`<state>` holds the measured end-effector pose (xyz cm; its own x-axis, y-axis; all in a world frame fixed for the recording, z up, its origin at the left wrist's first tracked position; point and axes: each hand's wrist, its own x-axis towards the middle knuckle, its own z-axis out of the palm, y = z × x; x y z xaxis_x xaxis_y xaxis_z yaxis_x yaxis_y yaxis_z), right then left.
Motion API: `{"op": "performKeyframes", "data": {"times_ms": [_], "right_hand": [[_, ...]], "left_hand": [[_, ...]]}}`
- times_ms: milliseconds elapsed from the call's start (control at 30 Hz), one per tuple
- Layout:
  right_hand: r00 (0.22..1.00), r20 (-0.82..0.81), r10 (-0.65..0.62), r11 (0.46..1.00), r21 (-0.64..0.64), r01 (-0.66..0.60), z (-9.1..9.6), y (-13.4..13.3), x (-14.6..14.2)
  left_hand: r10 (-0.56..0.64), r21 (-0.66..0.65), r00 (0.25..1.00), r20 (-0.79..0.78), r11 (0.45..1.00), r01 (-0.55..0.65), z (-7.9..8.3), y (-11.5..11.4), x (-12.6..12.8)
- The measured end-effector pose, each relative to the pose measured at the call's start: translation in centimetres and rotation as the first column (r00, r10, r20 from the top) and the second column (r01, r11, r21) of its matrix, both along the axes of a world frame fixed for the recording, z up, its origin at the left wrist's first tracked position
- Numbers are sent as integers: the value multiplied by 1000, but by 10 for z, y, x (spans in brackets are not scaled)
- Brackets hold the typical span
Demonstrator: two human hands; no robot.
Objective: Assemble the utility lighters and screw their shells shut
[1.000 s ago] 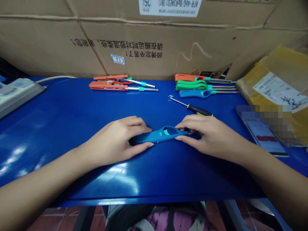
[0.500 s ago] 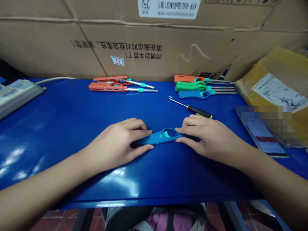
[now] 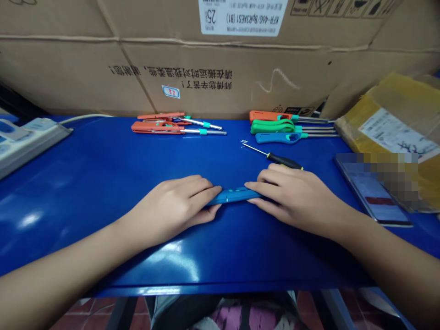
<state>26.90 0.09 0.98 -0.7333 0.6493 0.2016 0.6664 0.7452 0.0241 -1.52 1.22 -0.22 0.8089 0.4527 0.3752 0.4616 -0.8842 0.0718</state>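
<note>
A blue long-nosed lighter lies on the blue table, tipped onto its narrow edge. My left hand grips its left end with fingers on top and thumb below. My right hand grips its right end the same way and hides the metal nozzle. Both hands rest on the tabletop, fingers closed round the lighter.
A black-handled screwdriver lies just behind my right hand. Two orange lighters lie at the back left; orange, green and blue lighters lie at the back right. A phone and yellow parcel sit right, a power strip left, cardboard boxes behind.
The lighter has turned from lying flat, with its trigger hole showing, onto its narrow edge. Both hands stayed on its ends.
</note>
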Motion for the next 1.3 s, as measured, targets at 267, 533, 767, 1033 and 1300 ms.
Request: {"op": "performKeyframes", "data": {"times_ms": [267,533,767,1033,1300], "right_hand": [[971,-232,62,993,-85,-83,2,-1,-10],[963,-267,22,997,-70,-42,-15,-11,-27],[932,-364,3,979,-188,-76,-7,1,-14],[940,-341,4,997,-73,-31,-9,3,-12],[983,-134,128,991,49,-122,-8,2,-14]], "left_hand": [[18,-199,981,192,980,21,6,-6,6],[-29,-220,974,225,972,80,-7,-9,12],[41,-326,957,288,944,58,-1,-4,12],[415,-772,852,320,635,-19,3,-4,19],[527,-959,804,275,203,195,4,-2,23]]}}
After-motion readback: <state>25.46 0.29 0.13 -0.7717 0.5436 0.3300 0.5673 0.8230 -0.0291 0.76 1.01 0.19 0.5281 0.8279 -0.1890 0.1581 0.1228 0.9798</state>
